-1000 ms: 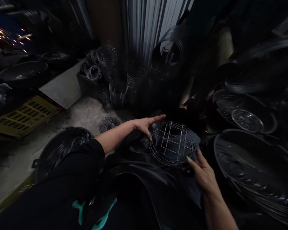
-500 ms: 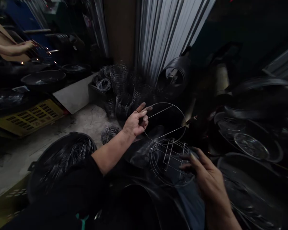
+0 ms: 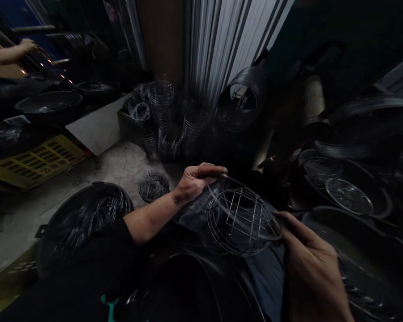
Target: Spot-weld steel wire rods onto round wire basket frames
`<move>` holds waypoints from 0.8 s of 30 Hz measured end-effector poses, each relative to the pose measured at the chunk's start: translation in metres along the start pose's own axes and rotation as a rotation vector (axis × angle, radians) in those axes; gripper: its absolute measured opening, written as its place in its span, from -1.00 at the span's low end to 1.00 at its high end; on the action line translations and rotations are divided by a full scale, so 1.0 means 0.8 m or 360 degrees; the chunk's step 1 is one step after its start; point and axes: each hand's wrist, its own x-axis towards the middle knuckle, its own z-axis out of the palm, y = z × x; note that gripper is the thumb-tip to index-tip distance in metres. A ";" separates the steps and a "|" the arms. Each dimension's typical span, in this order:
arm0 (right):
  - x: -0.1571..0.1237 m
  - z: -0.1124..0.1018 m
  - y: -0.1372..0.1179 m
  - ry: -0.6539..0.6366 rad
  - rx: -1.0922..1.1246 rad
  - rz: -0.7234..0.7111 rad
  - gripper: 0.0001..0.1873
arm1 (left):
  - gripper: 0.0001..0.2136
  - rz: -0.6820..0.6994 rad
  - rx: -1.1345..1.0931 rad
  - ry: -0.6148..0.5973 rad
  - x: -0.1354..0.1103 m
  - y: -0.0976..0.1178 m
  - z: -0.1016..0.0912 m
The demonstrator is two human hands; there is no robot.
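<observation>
A round wire basket with a grid bottom rests on my lap. A thin wire ring lies over its top. My left hand pinches the far left edge of that ring, fingers closed. My right hand is at the basket's near right rim, its fingers touching the ring there. Whether the right fingers grip the wire is hard to see in the dim light.
A black tub of wire pieces stands at my left knee, a small wire basket on the floor beyond it. Stacks of wire cylinders stand at the back. Black tubs crowd the right. Another person's hand works far left by sparks.
My left hand lifted a wire ring from beyond the basket and has brought it down onto the basket's top. My right hand moved from the basket's side to the ring's right edge.
</observation>
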 end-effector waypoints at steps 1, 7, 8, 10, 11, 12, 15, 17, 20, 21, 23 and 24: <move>-0.001 -0.007 -0.006 -0.0083 0.0077 0.0101 -0.58 | -0.81 0.0110 0.0194 -0.0124 0.001 0.001 -0.002; 0.003 -0.029 -0.020 -0.0149 0.0479 0.0337 -0.67 | -0.84 0.0247 0.0746 -0.0626 0.005 0.006 -0.004; 0.005 -0.031 -0.017 -0.0170 0.0505 0.0359 -0.65 | -0.83 0.0271 0.0783 -0.0651 0.005 0.006 -0.003; 0.009 -0.031 -0.007 -0.0241 0.0505 0.0410 -0.56 | -0.81 0.0335 0.0841 -0.0690 0.005 0.005 -0.003; 0.010 -0.029 -0.003 -0.0234 0.0483 0.0412 -0.53 | -0.80 0.0341 0.0857 -0.0707 0.006 0.003 -0.002; 0.010 -0.025 0.002 -0.0182 0.0460 0.0391 -0.51 | -0.79 0.0316 0.0843 -0.0705 0.007 0.000 -0.001; 0.004 -0.008 0.011 0.0092 0.0416 0.0197 -0.46 | -0.75 0.0050 0.0556 -0.0457 0.013 -0.021 0.002; -0.004 0.003 0.013 0.0194 0.0397 0.0079 -0.43 | -0.70 -0.0289 0.0264 -0.0160 0.020 -0.040 0.005; -0.013 0.012 0.015 0.0247 0.0313 0.0017 -0.42 | -0.68 -0.0715 0.0096 0.0039 0.033 -0.066 0.010; -0.015 0.013 0.016 0.0240 0.0284 0.0022 -0.41 | -0.67 -0.0755 0.0123 0.0034 0.037 -0.072 0.012; -0.014 0.012 0.019 0.0205 0.0239 0.0069 -0.37 | -0.59 -0.0702 0.0245 -0.0007 0.042 -0.081 0.016; -0.013 0.010 0.021 0.0206 0.0226 0.0105 -0.35 | -0.55 -0.0647 0.0324 -0.0032 0.044 -0.085 0.016</move>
